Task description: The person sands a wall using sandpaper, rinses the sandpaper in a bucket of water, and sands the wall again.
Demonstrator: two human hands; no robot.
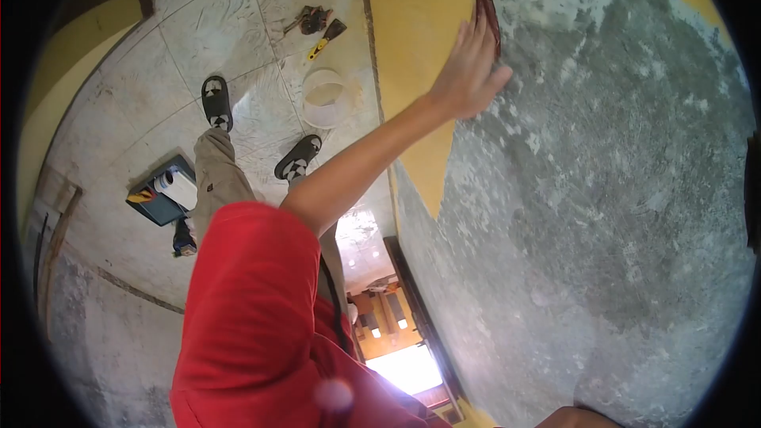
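Observation:
My left hand [473, 71] reaches up against the wall from a red sleeve, with its back facing me. Its fingers are stretched along a folded strip of reddish-brown sandpaper [487, 12], pressed to the wall at the border of yellow paint and grey surface. The wall [610, 166] is patchy grey with whitish specks under and beside the hand. At the bottom edge, low against the wall, a small part of my right hand [583, 418] shows; its fingers are out of sight.
On the tiled floor stand a white bucket [323, 117], a yellow-handled scraper [326, 39] and a dark bundle [311, 20]. A dark tray [158, 210] holding tools lies near my feet, beside a small dark object [184, 238]. A bright doorway [406, 366] opens below.

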